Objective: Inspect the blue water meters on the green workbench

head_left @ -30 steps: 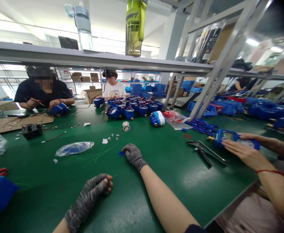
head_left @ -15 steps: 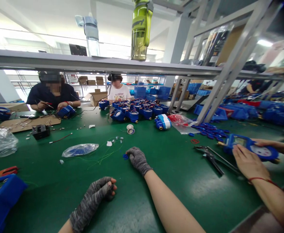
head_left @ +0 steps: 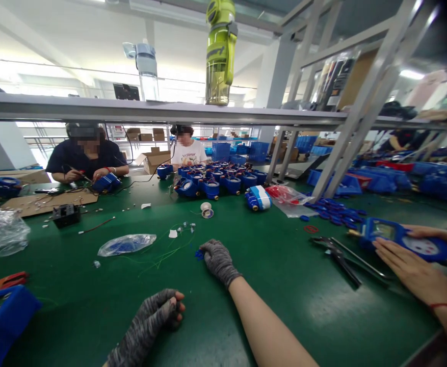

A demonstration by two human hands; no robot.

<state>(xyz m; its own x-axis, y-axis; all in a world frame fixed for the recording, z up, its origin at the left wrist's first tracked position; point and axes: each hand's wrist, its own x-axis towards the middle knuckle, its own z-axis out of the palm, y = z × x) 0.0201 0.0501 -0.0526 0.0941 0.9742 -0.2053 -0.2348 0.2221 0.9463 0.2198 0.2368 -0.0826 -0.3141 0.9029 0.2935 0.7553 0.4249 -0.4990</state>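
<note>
We see a smooth green table top (head_left: pixel 208 318) with a soft shine, our dull gray cloth gloves (head_left: pixel 149 318), a thin shiny plastic bag (head_left: pixel 127 244), blue meters (head_left: pixel 210 189) that look like hard plastic, gray metal posts (head_left: pixel 332 160), a dull brown cardboard box (head_left: pixel 152 162), a shiny see-through bottle (head_left: pixel 217 66)

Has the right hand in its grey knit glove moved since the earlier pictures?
No: the right hand shows no clear shift against the small round white spool, staying below it in the picture; the camera's view itself moved.

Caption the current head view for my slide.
Gloved right hand at small blue pieces on a green table; left hand nearer the camera, blue meters beyond.
</note>
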